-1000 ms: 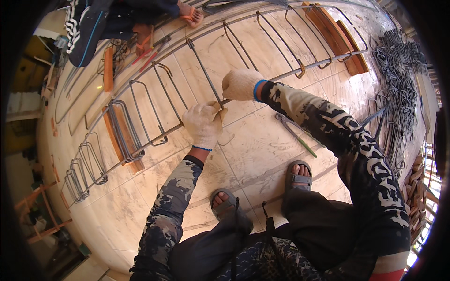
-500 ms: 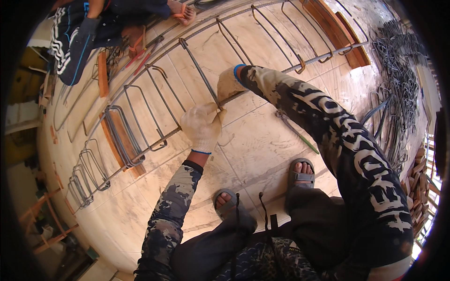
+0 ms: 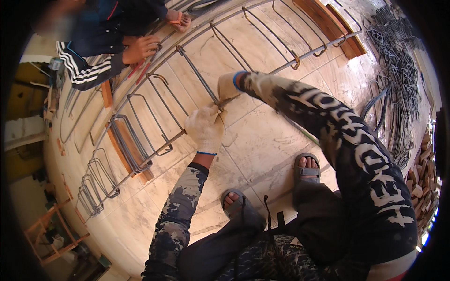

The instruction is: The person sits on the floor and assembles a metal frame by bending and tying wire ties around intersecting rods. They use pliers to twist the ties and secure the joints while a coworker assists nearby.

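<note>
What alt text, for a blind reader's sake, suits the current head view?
Gloved left hand and gloved right hand work where a steel stirrup meets a ribbed rebar; a co-worker's hand shows at upper left.

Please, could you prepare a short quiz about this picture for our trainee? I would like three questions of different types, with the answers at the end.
1. Multiple choice: What covers the left hand? (a) black rubber (b) a pale knitted glove (c) nothing
2. True or false: The right hand holds the green-handled tool.
3. Fill in: Both hands are close to where a bent steel hoop meets a long steel ____.

Key: 1. b. 2. False; the tool lies on the floor, partly hidden by the right sleeve. 3. bar.
</note>
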`<action>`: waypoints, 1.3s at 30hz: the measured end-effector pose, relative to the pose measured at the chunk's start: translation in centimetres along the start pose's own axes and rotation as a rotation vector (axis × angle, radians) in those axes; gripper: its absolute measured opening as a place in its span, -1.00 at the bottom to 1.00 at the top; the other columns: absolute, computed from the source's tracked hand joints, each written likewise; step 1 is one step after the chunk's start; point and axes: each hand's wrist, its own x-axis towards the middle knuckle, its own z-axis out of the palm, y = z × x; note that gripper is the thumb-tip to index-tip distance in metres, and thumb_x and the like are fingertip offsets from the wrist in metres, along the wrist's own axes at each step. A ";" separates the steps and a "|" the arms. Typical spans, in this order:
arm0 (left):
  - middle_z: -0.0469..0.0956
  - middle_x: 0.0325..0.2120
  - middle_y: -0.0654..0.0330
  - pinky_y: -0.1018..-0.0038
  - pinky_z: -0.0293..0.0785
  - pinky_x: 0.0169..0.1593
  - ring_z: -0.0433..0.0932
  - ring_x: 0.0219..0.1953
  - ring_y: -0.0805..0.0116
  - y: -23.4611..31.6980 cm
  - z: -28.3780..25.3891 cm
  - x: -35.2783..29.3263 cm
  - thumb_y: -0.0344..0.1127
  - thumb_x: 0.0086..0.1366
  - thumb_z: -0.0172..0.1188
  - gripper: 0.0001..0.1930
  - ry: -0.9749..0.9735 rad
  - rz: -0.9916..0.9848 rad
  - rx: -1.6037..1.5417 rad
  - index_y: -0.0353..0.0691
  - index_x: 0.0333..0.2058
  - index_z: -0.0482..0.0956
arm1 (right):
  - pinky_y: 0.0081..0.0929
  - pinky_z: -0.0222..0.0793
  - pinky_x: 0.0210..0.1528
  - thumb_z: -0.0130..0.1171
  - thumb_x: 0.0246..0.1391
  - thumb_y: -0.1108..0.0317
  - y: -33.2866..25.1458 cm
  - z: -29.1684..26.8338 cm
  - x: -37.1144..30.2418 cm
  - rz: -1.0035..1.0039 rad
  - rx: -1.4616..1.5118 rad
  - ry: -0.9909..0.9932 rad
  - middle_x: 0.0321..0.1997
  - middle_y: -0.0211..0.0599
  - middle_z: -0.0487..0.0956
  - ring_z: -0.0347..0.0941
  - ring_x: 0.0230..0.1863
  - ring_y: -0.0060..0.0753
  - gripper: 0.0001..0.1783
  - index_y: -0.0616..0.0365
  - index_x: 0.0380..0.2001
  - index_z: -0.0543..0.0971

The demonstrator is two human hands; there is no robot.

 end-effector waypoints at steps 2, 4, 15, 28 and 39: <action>0.83 -0.30 0.33 0.05 0.57 -0.17 0.73 -0.28 0.09 -3.2 -4.5 -0.8 -0.20 0.02 0.78 -0.63 0.015 -0.011 0.114 0.02 -0.28 0.73 | 0.03 0.66 0.02 0.57 0.15 0.14 -11.3 -5.0 -4.4 0.199 0.151 0.443 -0.15 -0.18 0.83 0.78 -0.04 0.06 -0.69 -0.05 -0.06 0.86; 0.82 -0.32 0.33 0.05 0.57 -0.18 0.73 -0.28 0.09 -2.9 -4.3 -0.5 -0.19 0.02 0.78 -0.62 0.019 -0.008 0.092 0.02 -0.28 0.72 | 0.00 0.66 -0.06 0.51 0.10 0.32 -12.7 -2.6 -8.2 0.036 0.212 0.987 -0.22 -0.22 0.75 0.74 -0.15 0.08 -0.83 -0.03 -0.22 0.79; 0.78 -0.39 0.19 0.06 0.60 -0.20 0.73 -0.33 0.02 -2.2 -3.0 -0.6 -0.17 -0.02 0.82 -0.64 -0.045 -0.146 0.036 -0.02 -0.36 0.75 | 0.06 0.63 0.23 0.23 0.31 0.41 -14.6 6.8 -10.4 0.111 0.717 0.817 0.14 0.18 0.76 0.68 0.21 0.29 -0.47 0.14 0.34 0.65; 0.75 -0.46 0.11 0.08 0.60 -0.26 0.73 -0.37 -0.03 -3.4 -2.4 -0.9 -0.17 0.07 0.79 -0.68 0.045 -0.077 0.008 -0.06 -0.32 0.79 | 0.02 0.65 0.23 0.30 0.39 0.19 -14.4 6.0 -8.3 0.170 0.973 0.841 0.09 0.04 0.82 0.73 0.18 0.23 -0.62 0.07 0.16 0.81; 0.77 -0.42 0.30 0.13 0.61 -0.27 0.72 -0.38 0.10 -3.6 -2.4 -0.4 -0.21 0.12 0.75 -0.62 0.068 0.145 0.065 0.15 -0.11 0.79 | 0.12 0.67 0.00 0.28 0.34 0.02 -14.4 5.2 -9.4 0.306 0.556 0.841 -0.16 -0.06 0.81 0.75 -0.04 0.18 -0.68 -0.07 -0.12 0.86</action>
